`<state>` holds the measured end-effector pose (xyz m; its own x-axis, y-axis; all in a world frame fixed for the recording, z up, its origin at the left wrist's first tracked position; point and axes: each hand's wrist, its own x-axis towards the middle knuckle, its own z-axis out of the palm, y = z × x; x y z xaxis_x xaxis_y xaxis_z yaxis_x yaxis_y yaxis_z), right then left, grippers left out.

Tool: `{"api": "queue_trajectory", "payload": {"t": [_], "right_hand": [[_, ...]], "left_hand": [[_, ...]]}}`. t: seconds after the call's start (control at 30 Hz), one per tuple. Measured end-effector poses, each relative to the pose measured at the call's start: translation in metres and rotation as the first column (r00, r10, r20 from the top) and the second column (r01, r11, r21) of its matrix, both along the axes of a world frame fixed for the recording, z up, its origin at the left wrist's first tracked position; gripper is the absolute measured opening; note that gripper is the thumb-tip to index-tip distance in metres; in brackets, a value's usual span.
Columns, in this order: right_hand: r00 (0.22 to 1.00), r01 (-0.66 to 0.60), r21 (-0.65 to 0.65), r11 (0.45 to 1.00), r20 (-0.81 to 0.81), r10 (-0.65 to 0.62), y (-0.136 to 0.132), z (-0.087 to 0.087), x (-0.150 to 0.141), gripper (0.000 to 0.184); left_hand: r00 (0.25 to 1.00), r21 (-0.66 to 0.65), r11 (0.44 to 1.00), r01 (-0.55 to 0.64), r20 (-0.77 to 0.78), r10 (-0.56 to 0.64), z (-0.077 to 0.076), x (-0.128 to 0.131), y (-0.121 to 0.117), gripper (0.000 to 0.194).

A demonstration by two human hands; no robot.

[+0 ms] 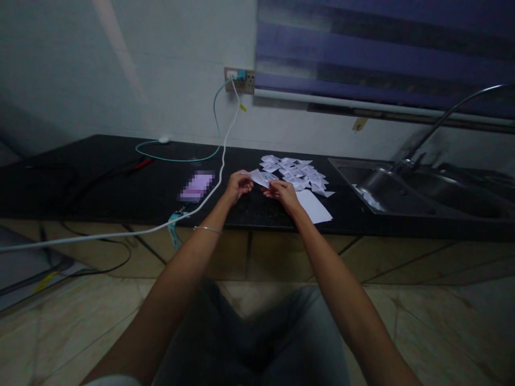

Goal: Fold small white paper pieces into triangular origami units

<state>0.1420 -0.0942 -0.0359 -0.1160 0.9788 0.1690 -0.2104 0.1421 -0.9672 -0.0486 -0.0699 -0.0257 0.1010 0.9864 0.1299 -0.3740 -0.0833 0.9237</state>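
Between my two hands a small piece of white paper (259,178) is held just over the black counter. My left hand (240,185) pinches its left end, fingers curled. At its lower right edge, my right hand (281,193) grips it between thumb and fingers. Just behind and to the right lies a cluster of folded white paper pieces (300,172), several of them overlapping. A stack of flat white paper sheets (316,208) rests beside my right hand, partly hidden by the wrist.
A phone (197,186), blurred out, lies left with a teal strap (174,228) over the counter edge. A white cable (223,161) crosses from the wall socket (245,81) past my left arm. A metal sink (386,190) with a faucet (408,161) is on the right.
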Motion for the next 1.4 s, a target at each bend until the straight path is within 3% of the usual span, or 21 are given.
{"api": "queue_trajectory", "payload": {"t": [0.4, 0.67, 0.93, 1.07, 1.23, 1.4], "right_hand": [[0.986, 0.006, 0.113, 0.994, 0.165, -0.025, -0.006, 0.0, -0.001, 0.034], [0.931, -0.022, 0.296, 0.955, 0.354, -0.089, 0.0, -0.008, 0.001, 0.026], [0.915, 0.013, 0.323, 0.946, 0.377, -0.141, 0.0, -0.008, 0.002, 0.018], [0.939, 0.053, 0.262, 0.964, 0.315, -0.137, -0.004, -0.004, 0.001, 0.019], [0.984, 0.012, 0.218, 0.976, 0.171, -0.05, -0.009, 0.003, 0.0, 0.031], [0.979, -0.03, 0.206, 0.978, 0.202, -0.012, -0.007, 0.003, 0.0, 0.028]], "left_hand": [[0.999, 0.032, 0.999, 0.026, -0.044, -0.025, 0.004, 0.002, -0.005, 0.021], [0.995, 0.074, 0.996, 0.052, -0.085, -0.046, 0.002, 0.002, -0.003, 0.024], [0.993, 0.046, 0.994, 0.097, -0.078, -0.094, 0.008, 0.002, -0.006, 0.039], [0.984, 0.012, 0.987, 0.16, -0.083, -0.158, 0.012, 0.001, -0.009, 0.04], [0.955, 0.067, 0.973, 0.221, -0.217, -0.201, 0.007, 0.001, -0.007, 0.035], [0.911, 0.116, 0.963, 0.241, -0.368, -0.184, 0.004, 0.004, -0.006, 0.03]]}}
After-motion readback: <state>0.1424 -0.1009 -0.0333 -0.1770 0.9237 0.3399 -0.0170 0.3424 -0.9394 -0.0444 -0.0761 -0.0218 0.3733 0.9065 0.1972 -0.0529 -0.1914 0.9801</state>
